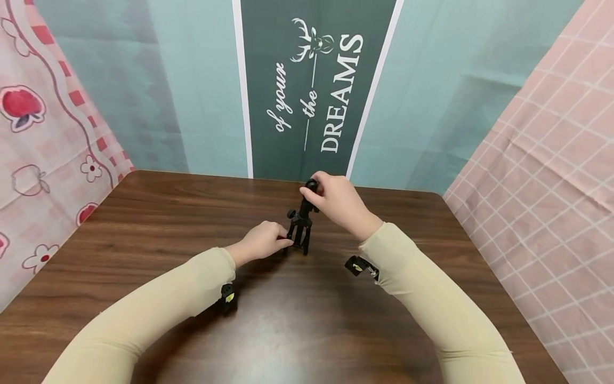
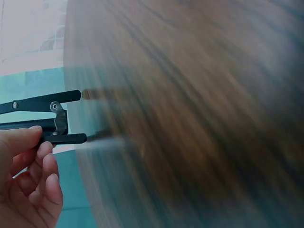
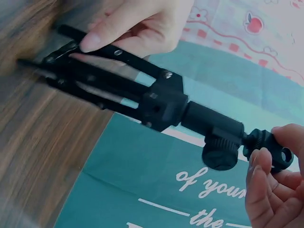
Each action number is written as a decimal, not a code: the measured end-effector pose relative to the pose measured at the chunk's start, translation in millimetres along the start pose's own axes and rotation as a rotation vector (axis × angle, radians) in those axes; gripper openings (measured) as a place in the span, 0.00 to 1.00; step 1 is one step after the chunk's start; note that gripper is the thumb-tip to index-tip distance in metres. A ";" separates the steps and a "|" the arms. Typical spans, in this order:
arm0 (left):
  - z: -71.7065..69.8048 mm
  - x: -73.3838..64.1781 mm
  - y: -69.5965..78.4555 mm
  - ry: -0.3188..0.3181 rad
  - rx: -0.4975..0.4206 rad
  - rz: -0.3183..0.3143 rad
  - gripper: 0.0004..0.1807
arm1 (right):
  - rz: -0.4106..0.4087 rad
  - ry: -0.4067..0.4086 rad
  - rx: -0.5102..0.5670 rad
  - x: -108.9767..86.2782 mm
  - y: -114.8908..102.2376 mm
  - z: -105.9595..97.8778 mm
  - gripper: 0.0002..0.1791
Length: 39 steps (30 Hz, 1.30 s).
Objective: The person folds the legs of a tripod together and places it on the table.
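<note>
A small black tripod stands near the back middle of the table, its legs drawn in close around the centre column. My left hand pinches one leg near its lower end, thumb on one side and fingers on the other. At the top, my right hand grips the ball head between thumb and fingers. A round side knob sticks out below that head in the right wrist view. In the left wrist view, two leg tips point toward the wooden surface.
The brown wood-grain table reaches back to a teal and dark green cloth with white lettering. A pink checked cloth hangs at the right, a fruit-patterned one at the left. Small black mounts sit on both sleeves.
</note>
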<state>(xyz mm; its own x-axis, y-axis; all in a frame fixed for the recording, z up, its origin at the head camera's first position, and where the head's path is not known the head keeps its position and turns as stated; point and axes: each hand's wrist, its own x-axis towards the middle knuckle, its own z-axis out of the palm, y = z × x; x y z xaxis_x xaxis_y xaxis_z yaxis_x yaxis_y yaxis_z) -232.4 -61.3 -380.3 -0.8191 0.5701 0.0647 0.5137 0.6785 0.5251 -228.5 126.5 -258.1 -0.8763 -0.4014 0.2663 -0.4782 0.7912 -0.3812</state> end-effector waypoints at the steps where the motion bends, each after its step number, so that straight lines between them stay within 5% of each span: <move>1: -0.9 -0.7 -1.0 0.007 0.013 0.000 0.16 | 0.012 0.004 0.017 -0.7 1.7 -0.3 0.15; 6: -5.6 -5.5 -5.4 0.063 0.084 0.027 0.22 | 0.052 0.044 0.109 -4.1 12.0 0.9 0.13; 15: -11.2 -8.2 -9.2 0.157 0.160 0.046 0.09 | 0.067 0.109 0.217 -9.3 25.1 4.3 0.12; 26: -14.2 -9.2 -13.4 0.280 0.262 0.091 0.08 | 0.146 0.114 0.373 -18.4 48.7 11.0 0.12; 39: -17.0 -11.4 -20.6 0.312 0.363 0.138 0.07 | 0.184 0.141 0.469 -26.0 70.4 26.1 0.12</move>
<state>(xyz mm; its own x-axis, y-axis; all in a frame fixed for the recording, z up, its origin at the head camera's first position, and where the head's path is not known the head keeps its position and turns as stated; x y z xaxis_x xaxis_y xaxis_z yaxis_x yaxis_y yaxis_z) -238.0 -89.6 -377.5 -0.7458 0.5379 0.3930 0.6333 0.7555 0.1677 -240.9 180.7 -315.0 -0.9475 -0.1838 0.2615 -0.3197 0.5386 -0.7796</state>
